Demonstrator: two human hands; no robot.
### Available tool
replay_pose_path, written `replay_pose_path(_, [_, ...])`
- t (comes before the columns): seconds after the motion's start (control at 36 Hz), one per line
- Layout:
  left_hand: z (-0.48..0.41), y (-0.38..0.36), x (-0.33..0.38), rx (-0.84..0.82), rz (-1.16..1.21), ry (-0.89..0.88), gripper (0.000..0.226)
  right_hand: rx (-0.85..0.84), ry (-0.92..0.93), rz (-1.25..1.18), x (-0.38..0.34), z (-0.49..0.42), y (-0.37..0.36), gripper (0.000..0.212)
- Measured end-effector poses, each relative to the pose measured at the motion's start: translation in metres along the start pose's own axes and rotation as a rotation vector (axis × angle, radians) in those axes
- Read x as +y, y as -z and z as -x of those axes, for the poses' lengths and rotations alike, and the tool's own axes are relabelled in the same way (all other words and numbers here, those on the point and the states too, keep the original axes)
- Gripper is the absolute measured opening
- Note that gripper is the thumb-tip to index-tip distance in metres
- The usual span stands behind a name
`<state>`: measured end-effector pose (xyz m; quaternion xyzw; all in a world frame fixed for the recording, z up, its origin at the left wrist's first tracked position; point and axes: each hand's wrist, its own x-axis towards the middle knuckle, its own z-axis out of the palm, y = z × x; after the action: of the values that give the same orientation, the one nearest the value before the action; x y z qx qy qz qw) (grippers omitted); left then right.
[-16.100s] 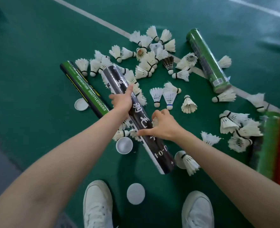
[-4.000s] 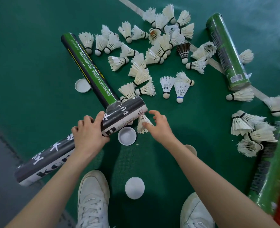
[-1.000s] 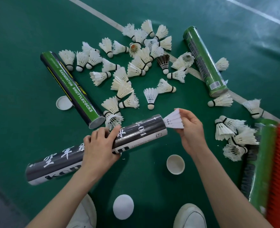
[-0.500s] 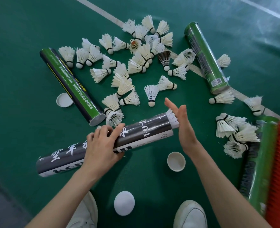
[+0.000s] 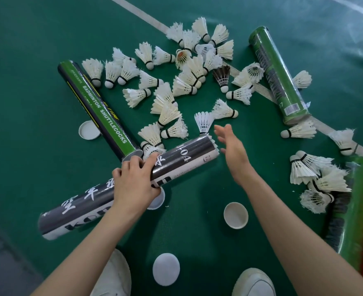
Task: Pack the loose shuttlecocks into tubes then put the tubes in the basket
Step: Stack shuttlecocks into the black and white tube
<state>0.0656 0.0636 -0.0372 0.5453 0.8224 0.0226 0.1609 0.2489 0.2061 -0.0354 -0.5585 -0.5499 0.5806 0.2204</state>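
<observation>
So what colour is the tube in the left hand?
The tube is black with white lettering; head view.

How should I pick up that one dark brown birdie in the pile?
Probably pinch the dark shuttlecock by its white cork tip, coming in from the near side. The cork points toward the person with bare floor in front of it. The feather skirt fans away between white shuttlecocks and would likely crush under a grip.

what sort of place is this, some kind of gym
Most likely a badminton court, probably indoors. The green sports floor carries a white painted line, and white feather shuttlecocks lie scattered across it beside a green cardboard tube printed BADMINTON SHUTTLECOCKS.
</observation>
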Motion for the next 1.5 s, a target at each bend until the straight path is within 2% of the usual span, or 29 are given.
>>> replay_pose_path(0.06, [-0.003, 0.001, -0.004, -0.025, -0.017, 0.037, 0.080, 0.091, 0.030, 0.174, 0.001, -0.020, 0.002, 0.042])
replay_pose_path(0.22, [-0.005, 0.001, -0.019, -0.070, -0.042, 0.097, 0.082, -0.019, 0.149, 0.835, -0.006, -0.070, -0.002, 0.068])
replay_pose_path(0.31, [-0.005, 0.002, -0.025, -0.071, -0.037, 0.119, 0.082, -0.075, 0.199, 1.027, -0.008, -0.080, -0.013, 0.076])
replay_pose_path(0.36, [-0.005, 0.003, -0.027, -0.070, -0.022, 0.135, 0.082, -0.087, 0.195, 1.110, -0.006, -0.081, -0.020, 0.072])
replay_pose_path(0.47, [-0.004, 0.004, -0.030, -0.060, -0.011, 0.144, 0.083, -0.027, 0.244, 1.122, 0.010, -0.068, -0.023, 0.060])
replay_pose_path(0.58, [-0.001, 0.003, -0.030, -0.057, -0.014, 0.145, 0.080, 0.005, 0.267, 1.106, 0.024, -0.057, -0.016, 0.073])
replay_pose_path(0.67, [0.002, 0.002, -0.027, -0.056, -0.007, 0.131, 0.080, 0.070, 0.295, 1.144, 0.014, -0.065, -0.013, 0.072])
replay_pose_path(0.75, [0.005, 0.003, -0.027, -0.051, -0.009, 0.122, 0.080, -0.009, 0.293, 1.186, -0.008, -0.078, -0.016, 0.078])
replay_pose_path(0.86, [0.005, 0.006, -0.029, -0.055, -0.035, 0.130, 0.081, -0.124, 0.179, 1.180, -0.024, -0.092, -0.022, 0.082])
replay_pose_path(0.92, [0.003, 0.007, -0.029, -0.050, -0.041, 0.136, 0.081, -0.145, 0.119, 1.193, -0.019, -0.093, -0.023, 0.079])
replay_pose_path(1.0, [0.002, 0.007, -0.027, -0.047, -0.025, 0.135, 0.080, -0.102, 0.141, 1.209, -0.003, -0.080, -0.024, 0.055])
replay_pose_path(1.14, [0.005, 0.004, -0.027, -0.051, -0.013, 0.134, 0.080, -0.084, 0.209, 0.999, 0.025, -0.039, -0.017, 0.030])
replay_pose_path(1.19, [0.008, 0.002, -0.027, -0.052, -0.020, 0.129, 0.079, 0.022, 0.239, 0.797, 0.032, -0.025, -0.010, 0.027])
replay_pose_path(1.31, [0.014, -0.002, -0.025, -0.055, -0.024, 0.121, 0.080, 0.365, 0.270, 0.303, 0.024, -0.001, 0.003, 0.023])
replay_pose_path(1.39, [0.021, -0.003, -0.024, -0.056, -0.025, 0.101, 0.082, 0.477, 0.215, -0.044, 0.013, 0.011, 0.008, 0.018])
replay_pose_path(1.5, [0.026, -0.003, -0.021, -0.048, -0.014, 0.068, 0.082, 0.521, 0.254, -0.090, 0.007, 0.018, 0.007, 0.018])
